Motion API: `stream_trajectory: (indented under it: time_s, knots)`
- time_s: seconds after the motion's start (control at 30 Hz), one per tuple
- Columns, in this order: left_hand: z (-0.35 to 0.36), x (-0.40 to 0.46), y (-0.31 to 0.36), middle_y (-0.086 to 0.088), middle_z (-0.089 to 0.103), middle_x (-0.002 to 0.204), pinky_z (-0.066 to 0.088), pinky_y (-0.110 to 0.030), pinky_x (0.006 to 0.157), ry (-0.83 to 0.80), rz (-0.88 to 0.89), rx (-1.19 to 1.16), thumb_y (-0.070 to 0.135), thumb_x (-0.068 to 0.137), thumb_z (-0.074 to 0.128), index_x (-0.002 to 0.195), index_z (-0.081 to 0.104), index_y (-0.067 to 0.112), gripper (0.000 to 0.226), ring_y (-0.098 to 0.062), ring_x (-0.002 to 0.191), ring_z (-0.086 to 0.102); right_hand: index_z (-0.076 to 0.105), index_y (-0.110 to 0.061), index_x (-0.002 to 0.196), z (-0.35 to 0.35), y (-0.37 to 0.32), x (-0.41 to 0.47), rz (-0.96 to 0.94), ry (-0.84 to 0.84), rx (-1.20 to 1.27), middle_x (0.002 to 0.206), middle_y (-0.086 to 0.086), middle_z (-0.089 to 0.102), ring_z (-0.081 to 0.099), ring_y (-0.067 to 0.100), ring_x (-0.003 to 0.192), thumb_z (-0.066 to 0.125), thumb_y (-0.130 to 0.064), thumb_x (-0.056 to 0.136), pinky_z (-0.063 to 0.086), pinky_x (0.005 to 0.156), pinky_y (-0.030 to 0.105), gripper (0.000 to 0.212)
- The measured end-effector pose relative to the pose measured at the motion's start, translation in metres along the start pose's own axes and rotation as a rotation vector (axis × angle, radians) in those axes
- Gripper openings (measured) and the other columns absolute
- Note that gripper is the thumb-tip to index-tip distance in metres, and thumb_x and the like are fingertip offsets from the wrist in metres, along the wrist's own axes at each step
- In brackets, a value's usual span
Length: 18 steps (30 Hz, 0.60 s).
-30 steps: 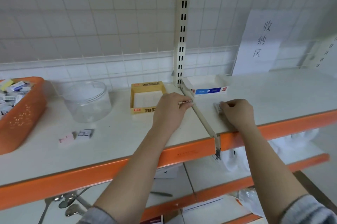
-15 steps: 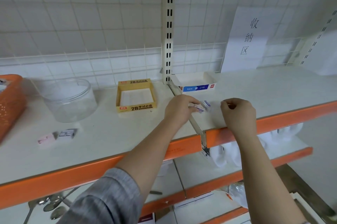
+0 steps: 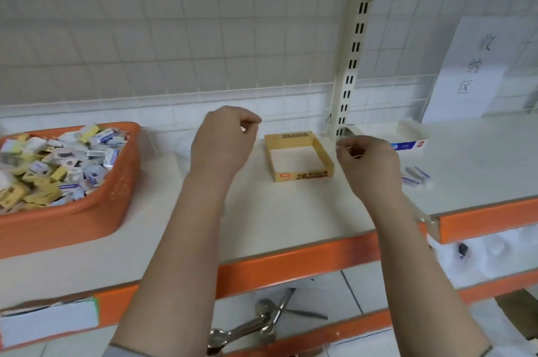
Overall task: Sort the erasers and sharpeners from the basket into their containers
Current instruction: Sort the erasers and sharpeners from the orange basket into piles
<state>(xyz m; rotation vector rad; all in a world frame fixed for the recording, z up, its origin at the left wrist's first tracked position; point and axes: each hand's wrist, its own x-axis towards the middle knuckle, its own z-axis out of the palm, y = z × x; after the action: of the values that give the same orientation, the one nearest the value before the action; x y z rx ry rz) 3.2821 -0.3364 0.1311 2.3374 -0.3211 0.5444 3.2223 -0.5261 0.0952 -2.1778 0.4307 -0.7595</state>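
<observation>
An orange basket (image 3: 87,211) heaped with several small erasers and sharpeners stands on the shelf at the left. My left hand (image 3: 224,141) hovers above the shelf between the basket and an empty yellow cardboard box (image 3: 300,174); its fingers are loosely curled and hold nothing. My right hand (image 3: 369,164) hangs just right of the yellow box, also loosely curled and empty. Behind it stands a white box with a blue and red label (image 3: 410,141). A few loose erasers (image 3: 414,176) lie on the right shelf board, apart from both hands.
The white shelf (image 3: 276,220) has an orange front edge. A slotted upright post (image 3: 349,71) rises behind the boxes, and a paper sign (image 3: 471,71) hangs on the wire grid at the right. Metal utensils (image 3: 262,324) lie on the lower shelf.
Both hands let go of the small erasers on the right shelf board, lifted and moved left. The view swung left, bringing the basket into sight.
</observation>
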Motion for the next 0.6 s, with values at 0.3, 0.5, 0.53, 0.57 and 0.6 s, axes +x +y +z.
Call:
stream_trajectory:
  time_s: [0.3, 0.5, 0.53, 0.57, 0.6]
  knots:
    - [-0.155, -0.004, -0.147, 0.006, 0.070, 0.100, 0.044, -0.021, 0.079, 0.045, -0.040, 0.117, 0.015, 0.088, 0.059, 0.096, 0.074, 0.022, 0.018, -0.010, 0.083, 0.059, 0.070, -0.021, 0.093, 0.129, -0.132, -0.075, -0.063, -0.010, 0.114, 0.072, -0.010, 0.061, 0.052, 0.007, 0.059, 0.056, -0.018, 0.089, 0.041, 0.053, 0.023, 0.015]
    - [-0.227, -0.024, -0.223, 0.002, 0.070, 0.102, 0.048, -0.027, 0.080, 0.072, -0.189, 0.131, 0.019, 0.090, 0.058, 0.103, 0.072, 0.022, 0.020, -0.012, 0.085, 0.061, 0.073, -0.017, 0.091, 0.181, -0.200, -0.098, -0.160, -0.110, 0.081, 0.075, -0.007, 0.062, 0.057, 0.011, 0.069, 0.057, -0.016, 0.088, 0.037, 0.055, 0.017, 0.017]
    - [-0.234, -0.028, -0.231, 0.001, 0.070, 0.103, 0.049, -0.029, 0.081, 0.078, -0.212, 0.134, 0.019, 0.090, 0.057, 0.103, 0.072, 0.021, 0.020, -0.014, 0.089, 0.062, 0.073, -0.016, 0.091, 0.188, -0.210, -0.097, -0.194, -0.148, 0.055, 0.077, -0.005, 0.064, 0.060, 0.013, 0.073, 0.057, -0.016, 0.087, 0.040, 0.060, 0.020, 0.017]
    - [-0.238, -0.031, -0.239, 0.000, 0.070, 0.105, 0.048, -0.028, 0.081, 0.083, -0.230, 0.138, 0.019, 0.090, 0.057, 0.104, 0.072, 0.020, 0.020, -0.015, 0.091, 0.062, 0.074, -0.015, 0.092, 0.196, -0.219, -0.096, -0.231, -0.191, 0.026, 0.080, -0.003, 0.067, 0.062, 0.015, 0.076, 0.057, -0.016, 0.087, 0.045, 0.065, 0.023, 0.017]
    - [-0.242, -0.033, -0.244, -0.001, 0.069, 0.106, 0.047, -0.028, 0.081, 0.087, -0.244, 0.139, 0.018, 0.090, 0.057, 0.104, 0.072, 0.020, 0.021, -0.015, 0.092, 0.062, 0.074, -0.014, 0.094, 0.205, -0.226, -0.092, -0.270, -0.238, -0.014, 0.085, 0.000, 0.069, 0.064, 0.017, 0.080, 0.058, -0.016, 0.087, 0.049, 0.070, 0.026, 0.018]
